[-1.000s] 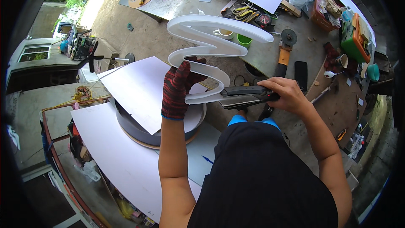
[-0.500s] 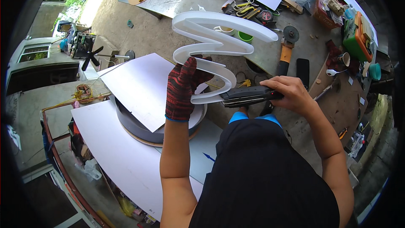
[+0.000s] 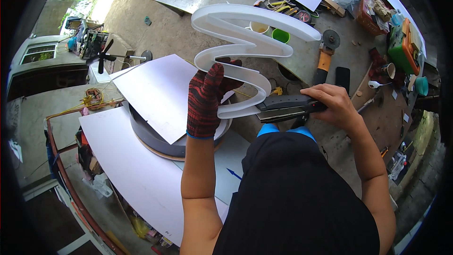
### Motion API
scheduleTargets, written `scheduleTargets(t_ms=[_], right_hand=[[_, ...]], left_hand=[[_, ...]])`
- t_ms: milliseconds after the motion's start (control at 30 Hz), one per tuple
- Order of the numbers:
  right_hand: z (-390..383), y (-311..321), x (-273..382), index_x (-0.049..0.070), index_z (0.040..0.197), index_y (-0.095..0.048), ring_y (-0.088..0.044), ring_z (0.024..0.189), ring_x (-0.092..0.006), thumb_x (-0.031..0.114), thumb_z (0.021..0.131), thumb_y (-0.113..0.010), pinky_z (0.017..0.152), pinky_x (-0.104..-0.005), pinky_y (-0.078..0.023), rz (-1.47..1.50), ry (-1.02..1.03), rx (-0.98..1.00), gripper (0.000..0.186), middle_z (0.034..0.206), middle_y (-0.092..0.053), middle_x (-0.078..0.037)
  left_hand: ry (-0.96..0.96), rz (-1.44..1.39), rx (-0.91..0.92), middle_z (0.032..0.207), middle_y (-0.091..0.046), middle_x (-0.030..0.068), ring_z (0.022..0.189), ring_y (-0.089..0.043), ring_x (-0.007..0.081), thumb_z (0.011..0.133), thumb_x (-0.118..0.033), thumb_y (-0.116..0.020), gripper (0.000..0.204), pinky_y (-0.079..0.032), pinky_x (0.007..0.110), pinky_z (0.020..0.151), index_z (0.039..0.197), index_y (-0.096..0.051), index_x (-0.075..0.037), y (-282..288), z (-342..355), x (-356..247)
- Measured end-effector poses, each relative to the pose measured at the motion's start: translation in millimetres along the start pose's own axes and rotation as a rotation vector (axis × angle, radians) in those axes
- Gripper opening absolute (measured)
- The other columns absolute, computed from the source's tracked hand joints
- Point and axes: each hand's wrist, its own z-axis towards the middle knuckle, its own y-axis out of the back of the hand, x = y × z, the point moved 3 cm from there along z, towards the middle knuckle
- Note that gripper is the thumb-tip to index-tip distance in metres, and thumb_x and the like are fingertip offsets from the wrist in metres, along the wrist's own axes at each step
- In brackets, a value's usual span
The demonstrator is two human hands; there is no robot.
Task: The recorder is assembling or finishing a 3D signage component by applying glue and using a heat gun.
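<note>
A white plastic strip, bent into a wavy letter-like shape (image 3: 214,59), stands on edge in front of me. My left hand (image 3: 205,95), in a red and black knitted glove, is closed around its middle bends, thumb up. My bare right hand (image 3: 336,106) grips the handle end of a black hair straightener (image 3: 285,106). The straightener's long arms point left, and their tips meet the strip's nearest end. A narrow gap shows between the arms; whether they pinch the strip cannot be made out.
White sheets (image 3: 127,170) and a round grey-sided form (image 3: 155,141) lie at left. On the workbench are an angle grinder (image 3: 325,54), a phone (image 3: 342,79), a green cup (image 3: 281,36) and a tape measure (image 3: 303,16). A red basket (image 3: 370,16) stands far right. A black-bladed fan (image 3: 101,57) is at left.
The strip and straightener have shifted slightly right in view. The straightener's arms look a little farther apart. My left hand keeps its hold on the strip.
</note>
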Motion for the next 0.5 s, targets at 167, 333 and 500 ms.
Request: scheduleTargets(t_ms=[167, 333, 500], right_hand=[[-2.5, 0.1, -8.2, 0.010, 0.118, -0.064, -0.066, 0.081, -0.0251, 0.000, 0.054, -0.078, 0.071, -0.0342, -0.054, 0.022, -0.028, 0.000, 0.067, 0.095, -0.067, -0.007], [-1.9, 1.4, -7.6, 0.010, 0.119, -0.064, -0.066, 0.081, -0.0251, 0.000, 0.054, -0.078, 0.072, -0.0342, -0.054, 0.033, -0.039, 0.015, 0.067, 0.095, -0.067, -0.007], [-0.4, 0.5, -2.4, 0.011, 0.118, -0.063, -0.066, 0.081, -0.0253, 0.001, 0.054, -0.078, 0.072, -0.0340, -0.054, 0.013, -0.018, 0.038, 0.066, 0.096, -0.067, -0.006]], left_hand=[[0.008, -0.042, 0.007, 0.113, -0.061, 0.0217, 0.106, -0.062, 0.0319, 0.088, -0.039, -0.066, 0.064, -0.053, 0.049, 0.093, 0.129, -0.046, 0.006, 5.8, 3.7, 3.5], [0.016, -0.067, 0.008, 0.112, -0.062, 0.0212, 0.106, -0.062, 0.0321, 0.089, -0.039, -0.066, 0.063, -0.053, 0.049, 0.094, 0.128, -0.046, 0.006, 4.4, 2.5, 2.5], [0.033, -0.069, -0.005, 0.111, -0.062, 0.0211, 0.105, -0.063, 0.0328, 0.088, -0.039, -0.066, 0.063, -0.053, 0.050, 0.094, 0.128, -0.046, 0.006, 5.0, 1.5, 5.3]])
